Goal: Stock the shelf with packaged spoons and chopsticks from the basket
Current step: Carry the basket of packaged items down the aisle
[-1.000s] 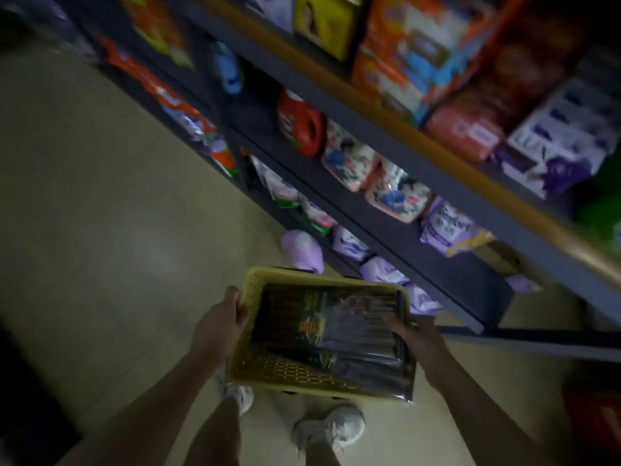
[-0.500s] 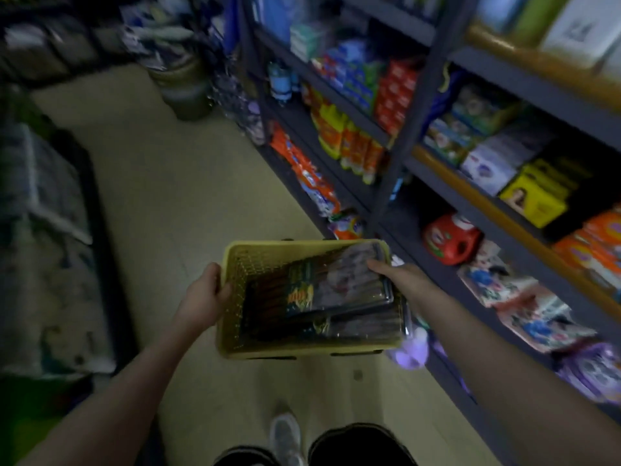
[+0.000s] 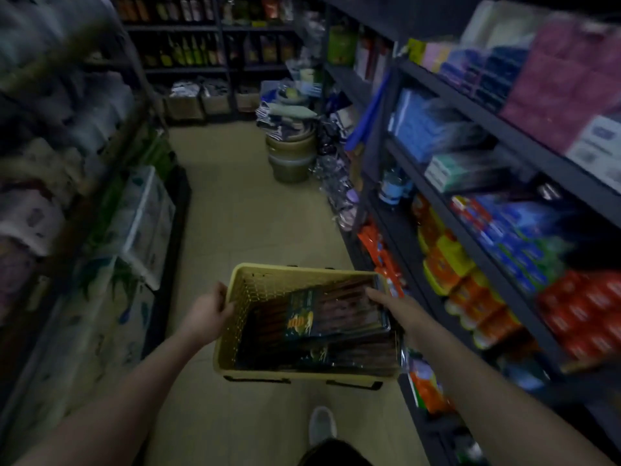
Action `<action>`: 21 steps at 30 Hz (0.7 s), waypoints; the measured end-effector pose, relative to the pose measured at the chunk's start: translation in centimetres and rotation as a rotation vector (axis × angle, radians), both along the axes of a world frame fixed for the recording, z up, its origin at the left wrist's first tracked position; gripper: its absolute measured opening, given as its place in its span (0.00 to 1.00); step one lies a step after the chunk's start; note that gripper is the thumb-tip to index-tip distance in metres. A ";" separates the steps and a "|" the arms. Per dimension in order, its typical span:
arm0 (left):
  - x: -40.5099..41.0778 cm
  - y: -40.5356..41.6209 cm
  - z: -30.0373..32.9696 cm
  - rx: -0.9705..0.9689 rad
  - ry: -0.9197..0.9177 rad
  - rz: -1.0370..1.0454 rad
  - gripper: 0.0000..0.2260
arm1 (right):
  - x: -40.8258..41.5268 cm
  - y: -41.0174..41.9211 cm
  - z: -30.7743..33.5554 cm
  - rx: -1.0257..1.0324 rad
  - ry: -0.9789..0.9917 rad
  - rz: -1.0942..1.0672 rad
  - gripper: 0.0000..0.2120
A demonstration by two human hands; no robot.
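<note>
Shelving point(image 3: 67, 183) blurred with pale packs fills my left edge. My left hand point(image 3: 210, 312) is curled closed around the left rim of the yellow basket point(image 3: 268, 277), held above the tiled floor point(image 3: 242, 210). Inside it lie 2 or more flat chopstick packs point(image 3: 336, 314), stacked and tilted. My right hand point(image 3: 391, 306) grips the basket's right rim, fingers laid over the top pack's corner. On the right stands the dark shelf point(image 3: 470, 250) of colourful boxes.
</note>
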State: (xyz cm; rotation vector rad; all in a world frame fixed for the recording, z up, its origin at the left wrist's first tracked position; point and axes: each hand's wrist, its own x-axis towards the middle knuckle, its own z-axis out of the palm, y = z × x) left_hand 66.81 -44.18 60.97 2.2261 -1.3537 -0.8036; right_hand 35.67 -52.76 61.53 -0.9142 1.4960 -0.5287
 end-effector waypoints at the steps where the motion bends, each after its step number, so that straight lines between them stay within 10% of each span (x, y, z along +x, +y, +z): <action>1: 1.0 -2.2 0.4 0.001 -0.013 0.017 0.06 | 1.3 -2.9 0.2 -0.030 0.018 0.029 0.40; 7: 7.8 -14.7 1.5 -0.062 0.061 0.109 0.12 | 9.0 -20.0 0.3 -0.049 0.130 0.166 0.50; 16: 23.0 -34.9 -2.4 -0.024 0.094 0.168 0.13 | 25.5 -41.0 -1.1 -0.035 0.124 0.198 0.16; 21: 32.1 -48.1 -1.0 -0.010 0.112 0.129 0.12 | 33.6 -52.5 -0.5 -0.006 0.137 0.165 0.18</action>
